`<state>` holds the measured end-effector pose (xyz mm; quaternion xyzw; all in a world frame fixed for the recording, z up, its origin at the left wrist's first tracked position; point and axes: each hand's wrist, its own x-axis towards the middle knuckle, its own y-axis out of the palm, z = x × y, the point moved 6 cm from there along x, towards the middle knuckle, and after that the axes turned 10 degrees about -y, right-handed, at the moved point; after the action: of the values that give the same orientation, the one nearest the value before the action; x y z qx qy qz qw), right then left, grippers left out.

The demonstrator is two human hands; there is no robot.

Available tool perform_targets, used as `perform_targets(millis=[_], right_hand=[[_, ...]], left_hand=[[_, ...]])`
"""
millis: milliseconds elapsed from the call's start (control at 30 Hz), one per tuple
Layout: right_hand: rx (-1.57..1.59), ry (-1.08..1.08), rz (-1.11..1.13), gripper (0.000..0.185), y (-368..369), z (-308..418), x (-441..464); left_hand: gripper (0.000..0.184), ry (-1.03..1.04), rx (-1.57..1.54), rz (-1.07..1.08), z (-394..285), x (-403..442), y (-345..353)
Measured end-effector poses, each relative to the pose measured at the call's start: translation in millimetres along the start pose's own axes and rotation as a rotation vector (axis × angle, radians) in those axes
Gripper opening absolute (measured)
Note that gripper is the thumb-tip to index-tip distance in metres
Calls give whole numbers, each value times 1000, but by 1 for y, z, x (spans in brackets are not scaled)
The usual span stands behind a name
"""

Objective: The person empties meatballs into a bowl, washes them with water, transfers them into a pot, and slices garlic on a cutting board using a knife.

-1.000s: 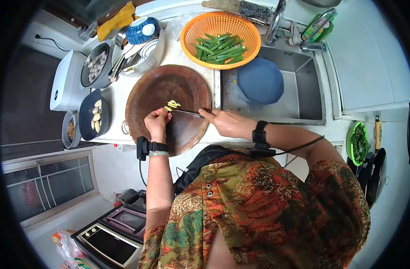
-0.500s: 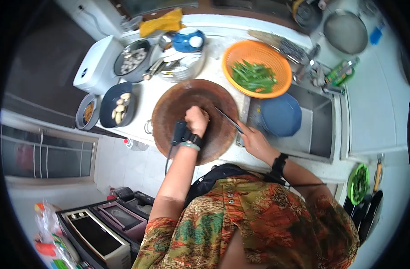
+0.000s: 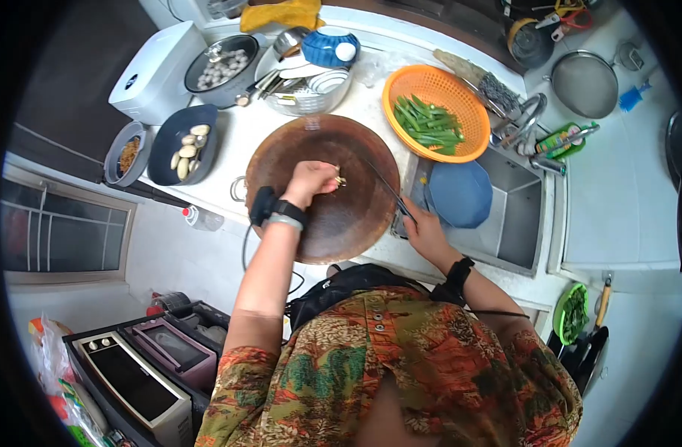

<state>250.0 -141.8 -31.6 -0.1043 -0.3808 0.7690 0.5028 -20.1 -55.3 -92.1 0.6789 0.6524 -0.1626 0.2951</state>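
A large round wooden chopping board (image 3: 333, 235) lies on the counter in front of me. Over its middle, my left hand (image 3: 310, 183) is closed, fingertips pinching small pale yellowish food pieces (image 3: 341, 180) too small to name. My right hand (image 3: 428, 237) grips the handle of a kitchen knife (image 3: 386, 186) at the board's right edge. The blade is seen almost edge-on and points up and left over the wood, apart from my left fingers.
An orange colander (image 3: 471, 112) with cut green vegetables stands behind the sink (image 3: 521, 216), which holds a blue basin (image 3: 460, 195). At left are a dark container (image 3: 162, 153) of pale cloves, a pot (image 3: 199, 83) of whitish balls and a glass bowl (image 3: 311, 103) of dishes.
My left hand has lifted and shifted left, its fingertips now showing the pale pieces. The knife stays in my right hand near the board's right edge. The camera view has shifted slightly.
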Motion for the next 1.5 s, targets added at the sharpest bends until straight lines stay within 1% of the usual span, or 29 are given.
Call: perform_targets(millis=[67, 133, 200, 233, 267, 333, 400, 467, 533, 600, 633, 667, 733, 767, 833, 900, 967, 1033, 1133, 1167, 1233, 1267, 1333, 1500], right_hand=[[26, 15, 10, 48, -1, 8, 6], [25, -37, -32, 49, 0, 10, 9], [29, -111, -73, 50, -1, 16, 14], [15, -73, -43, 50, 1, 15, 14], [2, -32, -12, 51, 4, 14, 16], [-41, -41, 42, 51, 6, 24, 24], [-147, -70, 37, 51, 7, 30, 28], [-165, -74, 17, 51, 12, 22, 34], [-164, -96, 3, 50, 20, 20, 44], [-287, -77, -43, 52, 18, 15, 53], [-298, -30, -36, 51, 18, 11, 57], [-294, -28, -31, 51, 19, 9, 62], [-254, -37, -88, 51, 16, 2, 69], [-280, -88, -104, 50, 15, -1, 72], [-298, -86, -141, 47, 15, -8, 74], [-302, -99, -156, 45, 6, -13, 82], [-417, -31, -65, 42, 9, -9, 88], [-391, -23, -85, 40, 11, -12, 92], [-334, -60, -79, 39, 18, -19, 92], [-381, -53, -69, 39, 19, -20, 92], [-503, -2, -23, 40, 17, -11, 96], [-500, -12, -27, 40, 12, -3, 99], [-537, 55, 22, 41, 2, 9, 102], [-470, -103, -125, 34, -31, 46, 123]], left_hand=[[13, -81, -237, 114, -15, -18, -6], [16, -58, -324, 143, -21, -21, -27], [16, -28, -345, 49, -32, -26, -54], [16, -7, -361, 36, -37, -29, -67], [16, 14, -344, -1, -41, -30, -81], [16, 50, -339, -112, -53, -46, -97], [16, 71, -356, -113, -57, -53, -107], [16, 86, -379, -113, -56, -57, -111], [16, 62, -328, -116, -56, -62, -110], [18, 71, -316, -80, -54, -67, -110], [19, 69, -316, -83, -55, -70, -112], [19, 64, -312, -80, -55, -72, -110], [20, 58, -307, -135, -56, -82, -114], [21, 58, -284, -145, -58, -91, -113], [21, 58, -240, -226, -60, -106, -117], [21, 80, -238, -231, -59, -119, -120], [20, 78, -237, -277, -56, -135, -129], [20, 74, -230, -329, -61, -151, -130], [21, 139, -235, -355, -70, -168, -139], [21, 138, -227, -357, -73, -172, -141], [20, 153, -237, -370, -83, -178, -145], [20, 150, -241, -363, -89, -179, -148], [19, 162, -227, -346, -104, -181, -154], [18, 195, -151, -344, -142, -177, -195]])
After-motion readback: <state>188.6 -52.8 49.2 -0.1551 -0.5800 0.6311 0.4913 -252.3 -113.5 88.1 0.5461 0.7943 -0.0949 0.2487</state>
